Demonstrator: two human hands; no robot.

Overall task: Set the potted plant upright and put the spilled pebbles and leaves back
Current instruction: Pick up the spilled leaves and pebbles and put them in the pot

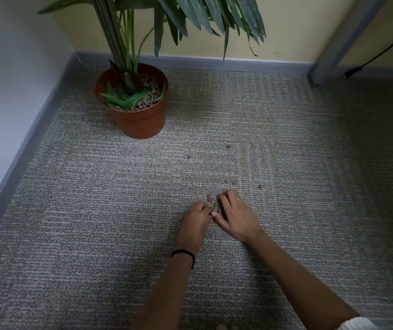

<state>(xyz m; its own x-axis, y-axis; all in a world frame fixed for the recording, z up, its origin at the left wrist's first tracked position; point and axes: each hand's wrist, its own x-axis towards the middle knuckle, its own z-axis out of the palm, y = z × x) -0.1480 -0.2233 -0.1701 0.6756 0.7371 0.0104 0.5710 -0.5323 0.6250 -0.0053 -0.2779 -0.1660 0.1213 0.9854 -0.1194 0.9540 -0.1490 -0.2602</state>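
Observation:
The terracotta pot stands upright near the corner, its palm plant rising out of the frame. Pebbles and several loose green leaves lie inside it. Several brown pebbles are scattered on the carpet, among them one and another beyond my hands, and a small cluster at my fingertips. My left hand and my right hand rest on the carpet side by side, fingers curled around that cluster. Whether either hand holds pebbles is hidden.
Grey carpet covers the floor. A white wall with grey skirting runs along the left, a yellow wall at the back. A grey metal leg and a black cable stand at the back right.

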